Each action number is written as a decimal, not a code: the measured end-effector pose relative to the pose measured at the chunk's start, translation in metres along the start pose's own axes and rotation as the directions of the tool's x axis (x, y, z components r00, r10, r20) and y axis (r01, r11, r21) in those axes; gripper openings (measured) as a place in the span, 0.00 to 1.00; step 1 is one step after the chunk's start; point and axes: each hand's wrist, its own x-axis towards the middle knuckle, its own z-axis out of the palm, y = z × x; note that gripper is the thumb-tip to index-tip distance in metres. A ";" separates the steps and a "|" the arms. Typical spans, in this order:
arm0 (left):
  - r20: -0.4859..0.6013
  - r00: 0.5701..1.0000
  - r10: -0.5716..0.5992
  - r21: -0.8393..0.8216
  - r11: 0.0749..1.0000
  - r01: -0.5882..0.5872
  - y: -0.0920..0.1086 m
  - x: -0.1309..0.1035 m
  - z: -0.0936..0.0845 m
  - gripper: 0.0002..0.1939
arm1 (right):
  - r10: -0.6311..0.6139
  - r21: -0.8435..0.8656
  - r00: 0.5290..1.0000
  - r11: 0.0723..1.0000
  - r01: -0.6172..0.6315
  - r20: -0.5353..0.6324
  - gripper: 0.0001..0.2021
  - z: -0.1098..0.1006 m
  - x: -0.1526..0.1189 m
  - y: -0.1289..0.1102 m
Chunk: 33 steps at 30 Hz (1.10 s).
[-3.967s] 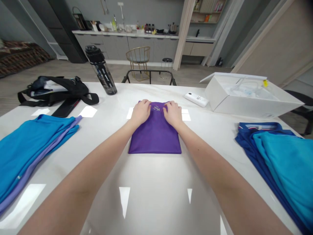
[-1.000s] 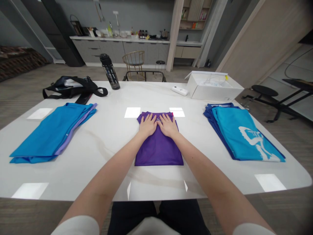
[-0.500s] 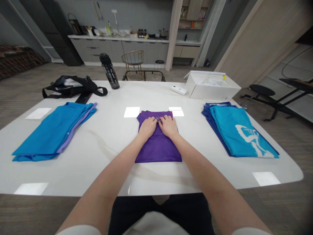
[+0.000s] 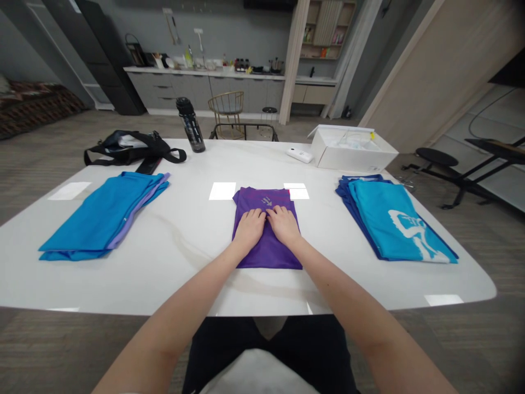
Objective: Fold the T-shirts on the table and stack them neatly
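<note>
Fingers point(image 4: 256, 215) — now lower on purple cloth point(image 4: 269, 247)

One head-worn view looks forward and down on both hands point(image 4: 251, 229) (the kitchen counter point(image 4: 188, 82) well beyond).

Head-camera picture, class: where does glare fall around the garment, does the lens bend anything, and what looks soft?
Head view: bright glare patches flank the far edge of the folded purple garment on the glossy white tabletop; head view: the tabletop's near edge bows, likely wide-angle distortion; head view: small items on the kitchen counter look too soft to identify.
</note>
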 end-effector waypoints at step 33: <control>0.035 0.999 0.019 0.027 0.999 -0.020 0.025 -0.079 -0.013 0.30 | -0.084 0.033 0.992 0.996 0.087 -0.096 0.18 -0.008 -0.084 -0.022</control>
